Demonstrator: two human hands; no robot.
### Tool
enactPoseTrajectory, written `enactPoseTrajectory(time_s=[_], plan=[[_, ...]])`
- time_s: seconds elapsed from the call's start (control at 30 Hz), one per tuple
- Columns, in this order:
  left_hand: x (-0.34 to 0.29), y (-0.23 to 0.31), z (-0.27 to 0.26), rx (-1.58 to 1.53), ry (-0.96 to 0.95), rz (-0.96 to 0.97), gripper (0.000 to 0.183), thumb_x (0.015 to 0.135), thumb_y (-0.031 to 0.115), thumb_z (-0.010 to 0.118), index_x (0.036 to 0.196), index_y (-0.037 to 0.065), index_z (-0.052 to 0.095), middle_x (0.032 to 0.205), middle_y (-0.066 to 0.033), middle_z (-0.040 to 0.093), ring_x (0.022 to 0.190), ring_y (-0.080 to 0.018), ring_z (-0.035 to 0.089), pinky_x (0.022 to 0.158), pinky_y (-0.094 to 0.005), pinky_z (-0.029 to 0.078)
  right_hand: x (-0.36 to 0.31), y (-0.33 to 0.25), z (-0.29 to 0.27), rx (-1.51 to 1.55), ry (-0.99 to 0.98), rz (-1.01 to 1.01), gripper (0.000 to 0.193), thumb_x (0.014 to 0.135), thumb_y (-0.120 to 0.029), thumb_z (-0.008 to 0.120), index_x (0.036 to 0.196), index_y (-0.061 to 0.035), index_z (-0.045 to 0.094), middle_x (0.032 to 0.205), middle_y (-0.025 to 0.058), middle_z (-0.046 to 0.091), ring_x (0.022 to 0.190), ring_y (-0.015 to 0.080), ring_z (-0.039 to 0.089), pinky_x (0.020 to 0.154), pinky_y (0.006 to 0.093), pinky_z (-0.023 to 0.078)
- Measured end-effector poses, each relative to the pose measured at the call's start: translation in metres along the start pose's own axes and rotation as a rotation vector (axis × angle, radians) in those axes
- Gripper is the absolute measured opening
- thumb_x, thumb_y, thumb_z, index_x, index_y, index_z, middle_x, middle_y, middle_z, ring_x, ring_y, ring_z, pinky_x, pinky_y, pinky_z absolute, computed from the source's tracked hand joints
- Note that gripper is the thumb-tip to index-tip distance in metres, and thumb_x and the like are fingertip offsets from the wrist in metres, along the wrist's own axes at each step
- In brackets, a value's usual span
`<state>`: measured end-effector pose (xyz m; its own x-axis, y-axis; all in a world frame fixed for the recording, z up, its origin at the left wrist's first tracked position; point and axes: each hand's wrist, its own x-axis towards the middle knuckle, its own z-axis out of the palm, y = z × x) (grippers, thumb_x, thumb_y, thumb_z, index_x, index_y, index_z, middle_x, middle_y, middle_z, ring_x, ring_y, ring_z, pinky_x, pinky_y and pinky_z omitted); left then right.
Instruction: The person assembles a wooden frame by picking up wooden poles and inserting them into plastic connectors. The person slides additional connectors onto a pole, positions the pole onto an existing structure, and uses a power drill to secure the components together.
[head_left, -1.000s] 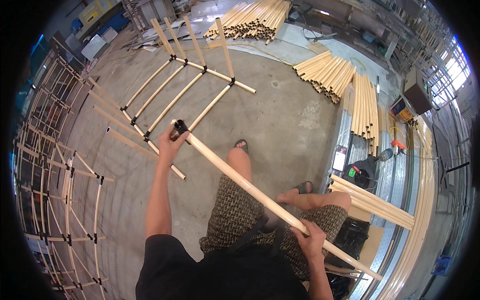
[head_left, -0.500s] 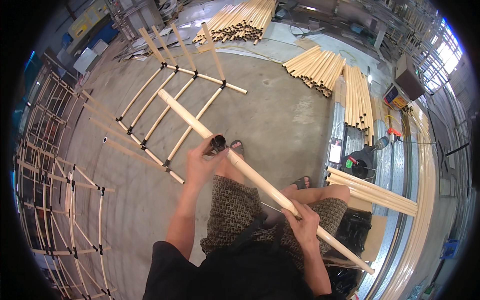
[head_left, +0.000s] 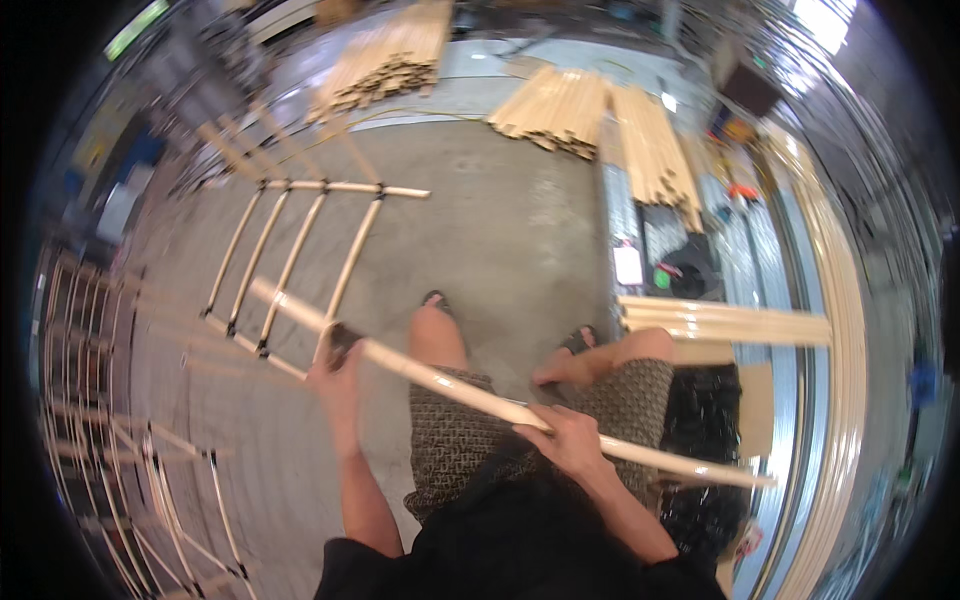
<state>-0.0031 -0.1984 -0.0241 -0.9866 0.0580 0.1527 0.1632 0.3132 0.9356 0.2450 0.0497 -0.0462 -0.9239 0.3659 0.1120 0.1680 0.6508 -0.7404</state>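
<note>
In the head view, slantwise above the patterned shorts (head_left: 445,440): cream pipe (head_left: 450,384), off the ground. Left hand (head_left: 336,372) at black connector (head_left: 345,338) partway along, fingers clamped on it (blurred, finer grip unreadable), likely to control the fitting. Right hand (head_left: 570,437) nearer the right end, fingers clamped on the pipe, probably to balance length and stop rolling. Ahead-left, on floor (head_left: 490,220), jointed frame (head_left: 355,187); off right, loose pipes (head_left: 725,320), seemingly laid within reach.

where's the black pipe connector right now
In the head view, left of centre, the black pipe connector is on the cream pole at the left hand, short of the pole's upper-left end.
</note>
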Motion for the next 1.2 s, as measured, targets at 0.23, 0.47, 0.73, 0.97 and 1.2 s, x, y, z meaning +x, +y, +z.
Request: enactPoseTrajectory(time_s=[0.23,0.47,0.73,0.97,1.2], plan=[[-0.018,-0.052,-0.026,0.123,0.037,-0.021,0.042,0.088,0.012,0.074,0.125,-0.004,0.061,0.107,-0.0099,0.068,0.092,-0.0165,0.065,0.082,-0.0289,0.052,-0.013,-0.004,-0.013,-0.037,-0.259,0.071,0.04,0.091,-0.043,0.062,0.107,-0.0072,0.066,0.082,0.0168,0.067,0.078,0.038,0.066,0.067,0.0504,0.052],[-0.033,-0.028,0.004,0.072,-0.013,-0.049,0.044,0.09,0.015,0.072,0.129,-0.001,0.058,0.111,-0.0115,0.067,0.098,-0.0175,0.064,0.082,-0.0294,0.053,-0.021,0.015,-0.023,0.052,-0.278,0.125,0.034,0.088,-0.039,0.066,0.1,-0.0079,0.068,0.082,0.0149,0.067,0.08,0.0372,0.066,0.07,0.0481,0.051],[-0.034,-0.011,0.006,0.138,-0.189,0.001,0.043,0.095,0.012,0.065,0.132,-0.004,0.051,0.126,-0.0153,0.06,0.112,-0.0211,0.058,0.099,-0.036,0.047,0.021,0.1,-0.115,0.146,0.232,0.213,0.023,0.083,-0.029,0.068,0.092,-0.0093,0.075,0.081,0.014,0.071,0.073,0.0333,0.067,0.068,0.0429,0.052],[-0.021,-0.015,0.009,0.142,-0.282,0.011,0.044,0.095,0.016,0.066,0.133,0.0,0.051,0.126,-0.0116,0.058,0.112,-0.0192,0.057,0.097,-0.0359,0.048,0.027,0.371,-0.104,-0.494,-0.047,0.726,0.023,0.084,-0.022,0.064,0.097,-0.0054,0.074,0.093,0.0195,0.071,0.088,0.0361,0.069,0.079,0.0452,0.055],[-0.023,-0.02,-0.019,0.19,-0.297,-0.103,0.061,0.093,0.012,0.067,0.144,-0.001,0.039,0.135,-0.0158,0.051,0.116,-0.023,0.057,0.093,-0.0329,0.048,0.008,0.377,-0.047,-0.601,-0.267,0.744,0.021,0.088,-0.007,0.059,0.105,-0.0024,0.068,0.116,0.0211,0.066,0.105,0.036,0.066,0.087,0.0448,0.054]])
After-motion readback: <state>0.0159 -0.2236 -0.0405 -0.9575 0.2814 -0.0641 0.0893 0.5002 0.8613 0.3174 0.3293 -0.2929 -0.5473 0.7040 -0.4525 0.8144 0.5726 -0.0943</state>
